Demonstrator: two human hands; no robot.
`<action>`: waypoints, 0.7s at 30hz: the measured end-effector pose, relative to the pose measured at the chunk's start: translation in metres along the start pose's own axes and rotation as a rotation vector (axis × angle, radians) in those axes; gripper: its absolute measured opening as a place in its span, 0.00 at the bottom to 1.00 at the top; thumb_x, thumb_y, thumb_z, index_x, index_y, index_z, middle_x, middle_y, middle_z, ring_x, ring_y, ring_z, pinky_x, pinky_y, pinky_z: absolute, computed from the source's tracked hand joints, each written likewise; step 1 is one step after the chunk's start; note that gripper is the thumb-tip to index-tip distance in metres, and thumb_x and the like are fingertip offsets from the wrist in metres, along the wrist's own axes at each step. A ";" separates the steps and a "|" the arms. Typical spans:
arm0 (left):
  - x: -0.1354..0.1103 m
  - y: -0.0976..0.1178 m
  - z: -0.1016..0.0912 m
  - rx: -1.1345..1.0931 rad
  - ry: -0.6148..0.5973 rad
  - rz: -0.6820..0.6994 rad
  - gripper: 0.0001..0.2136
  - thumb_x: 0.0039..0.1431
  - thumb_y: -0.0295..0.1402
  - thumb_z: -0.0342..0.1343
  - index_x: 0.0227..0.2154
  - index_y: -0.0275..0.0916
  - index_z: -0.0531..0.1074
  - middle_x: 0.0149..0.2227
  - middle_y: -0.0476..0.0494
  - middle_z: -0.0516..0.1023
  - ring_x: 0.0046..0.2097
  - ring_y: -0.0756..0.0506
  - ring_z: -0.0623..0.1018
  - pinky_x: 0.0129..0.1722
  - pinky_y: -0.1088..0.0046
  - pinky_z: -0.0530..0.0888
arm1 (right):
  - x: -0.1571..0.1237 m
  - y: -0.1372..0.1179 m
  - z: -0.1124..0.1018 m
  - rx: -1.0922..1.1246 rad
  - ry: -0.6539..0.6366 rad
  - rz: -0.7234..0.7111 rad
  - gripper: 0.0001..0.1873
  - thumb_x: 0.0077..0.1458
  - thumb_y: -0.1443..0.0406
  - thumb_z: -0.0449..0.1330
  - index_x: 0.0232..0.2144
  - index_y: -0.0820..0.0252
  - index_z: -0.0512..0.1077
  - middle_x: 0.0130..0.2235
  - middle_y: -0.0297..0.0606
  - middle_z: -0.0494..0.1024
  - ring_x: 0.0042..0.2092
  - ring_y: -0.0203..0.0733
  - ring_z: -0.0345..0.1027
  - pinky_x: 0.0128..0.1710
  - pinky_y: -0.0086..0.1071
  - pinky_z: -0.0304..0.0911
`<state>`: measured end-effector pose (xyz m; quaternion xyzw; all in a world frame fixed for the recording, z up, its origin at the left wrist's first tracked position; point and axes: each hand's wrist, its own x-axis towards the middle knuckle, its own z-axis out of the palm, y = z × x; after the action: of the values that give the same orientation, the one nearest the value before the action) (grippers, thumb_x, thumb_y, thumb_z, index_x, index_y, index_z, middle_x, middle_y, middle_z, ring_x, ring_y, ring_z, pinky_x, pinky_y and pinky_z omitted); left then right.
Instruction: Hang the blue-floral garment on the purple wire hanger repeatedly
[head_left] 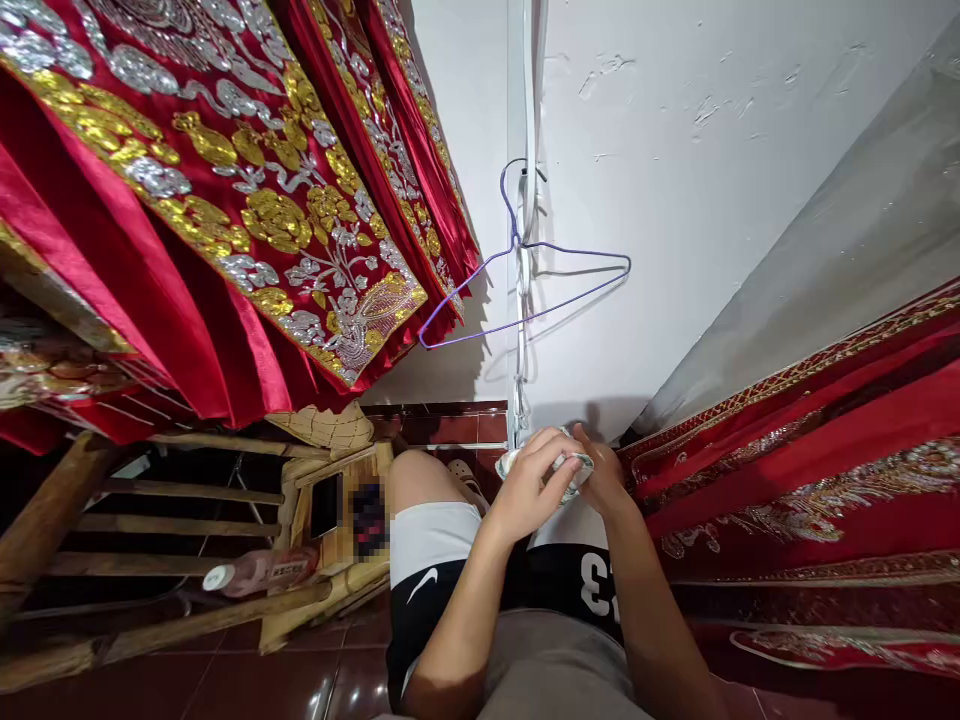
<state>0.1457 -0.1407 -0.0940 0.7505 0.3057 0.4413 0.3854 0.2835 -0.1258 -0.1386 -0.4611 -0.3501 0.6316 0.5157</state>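
A small, pale crumpled piece with greenish marks (576,468) is between my hands, above my lap; whether it is cloth or a packet I cannot tell. My left hand (534,482) is curled over it from above, with fingers and thumb closed on it. On its other side, my right hand (600,472) is pressed against it, its thumb pointing up and most of its fingers hidden. A purple wire hanger (525,326) hangs from a hook on the white strip in front of me, well apart from both hands.
Red cloth with gold and silver sequins (277,215) hangs at upper left. More red embroidered fabric (810,480) is close by my right arm. At left stands a bamboo chair (180,527) with a pink bottle (259,573) lying on it. The white wall (675,130) is ahead.
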 end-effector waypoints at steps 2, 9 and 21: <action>0.000 -0.008 -0.007 0.103 0.062 0.041 0.12 0.72 0.40 0.50 0.40 0.42 0.76 0.44 0.39 0.75 0.52 0.40 0.72 0.57 0.60 0.68 | -0.001 -0.001 0.005 0.059 -0.135 0.077 0.35 0.41 0.30 0.63 0.30 0.53 0.73 0.27 0.36 0.73 0.38 0.48 0.71 0.39 0.40 0.71; -0.008 -0.054 -0.060 -0.035 -0.253 -0.201 0.26 0.72 0.54 0.43 0.58 0.39 0.68 0.48 0.38 0.77 0.50 0.40 0.76 0.53 0.63 0.72 | 0.006 -0.049 0.006 -0.315 -0.630 0.143 0.25 0.40 0.47 0.75 0.32 0.58 0.76 0.30 0.37 0.77 0.32 0.43 0.69 0.32 0.36 0.66; -0.035 -0.044 -0.077 0.350 -0.427 -0.153 0.12 0.60 0.39 0.61 0.27 0.38 0.69 0.43 0.41 0.75 0.46 0.41 0.73 0.51 0.66 0.70 | 0.087 -0.128 0.031 -0.766 -0.114 -0.678 0.28 0.50 0.69 0.58 0.55 0.55 0.75 0.46 0.40 0.81 0.44 0.49 0.74 0.46 0.41 0.69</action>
<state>0.0563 -0.1218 -0.1219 0.8564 0.3448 0.1835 0.3376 0.2930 -0.0119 -0.0298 -0.4424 -0.7136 0.2794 0.4658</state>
